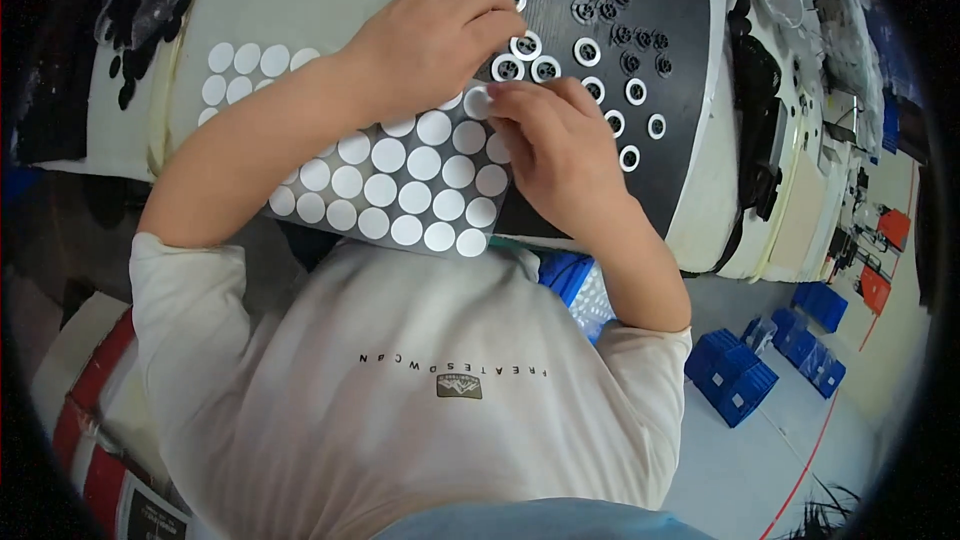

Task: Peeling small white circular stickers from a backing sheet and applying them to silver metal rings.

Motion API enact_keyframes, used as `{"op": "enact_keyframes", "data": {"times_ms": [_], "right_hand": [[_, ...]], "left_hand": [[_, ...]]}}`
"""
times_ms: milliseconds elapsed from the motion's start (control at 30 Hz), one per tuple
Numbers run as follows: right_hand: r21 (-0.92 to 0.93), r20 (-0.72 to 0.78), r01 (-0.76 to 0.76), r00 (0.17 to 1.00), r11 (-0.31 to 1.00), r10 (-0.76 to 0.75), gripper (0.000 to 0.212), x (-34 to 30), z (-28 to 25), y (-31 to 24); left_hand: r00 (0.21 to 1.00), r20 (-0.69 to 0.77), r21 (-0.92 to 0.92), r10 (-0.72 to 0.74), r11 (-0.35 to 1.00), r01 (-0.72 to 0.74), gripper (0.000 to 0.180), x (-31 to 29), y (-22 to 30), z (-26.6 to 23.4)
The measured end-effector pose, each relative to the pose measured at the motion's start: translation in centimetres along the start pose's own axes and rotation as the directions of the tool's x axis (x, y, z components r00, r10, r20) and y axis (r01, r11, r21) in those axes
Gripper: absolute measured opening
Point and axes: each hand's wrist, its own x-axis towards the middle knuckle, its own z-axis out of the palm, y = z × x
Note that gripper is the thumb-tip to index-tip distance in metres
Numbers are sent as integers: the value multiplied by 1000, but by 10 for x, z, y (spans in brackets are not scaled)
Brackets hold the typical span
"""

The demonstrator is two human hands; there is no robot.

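A grey sheet of round white stickers (425, 162) lies across the near edge of the table, partly under my left forearm. My right hand (562, 145) pinches at a round white sticker (477, 103) by the sheet's upper right edge; whether it is off the backing I cannot tell. Just above it, my left hand (432, 38) is closed, its fingers curled down over the black board (560, 180), and what they hold is hidden. Close to its fingertips sit small black wheel-like parts with white rings (526, 46).
Several plain black wheel-like parts (585, 10) are spread over the far part of the board. Other ringed parts (635, 92) lie to the right. Black cloth-like items (757, 90) border the table's right side. Blue bins (730, 375) stand on the floor at right.
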Motion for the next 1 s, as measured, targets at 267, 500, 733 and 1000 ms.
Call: {"op": "enact_keyframes", "data": {"times_ms": [267, 500, 733, 1000], "right_hand": [[-27, 272, 91, 959, 996, -80, 19, 36, 2, 2], [16, 401, 67, 914, 998, -68, 20, 50, 2, 7], [36, 378, 92, 921, 995, -99, 18, 47, 1, 12], [123, 462, -48, 887, 991, -14, 18, 59, 1, 16]], "left_hand": [[996, -78, 94, -45, 994, 53, 29, -3, 0, -3], [981, -89, 247, -172, 950, 189, 44, -10, 0, 1], [969, -102, 297, -224, 923, 245, 55, -10, -2, 6], [965, -23, 266, -260, 929, 256, 56, -8, 1, -3]]}}
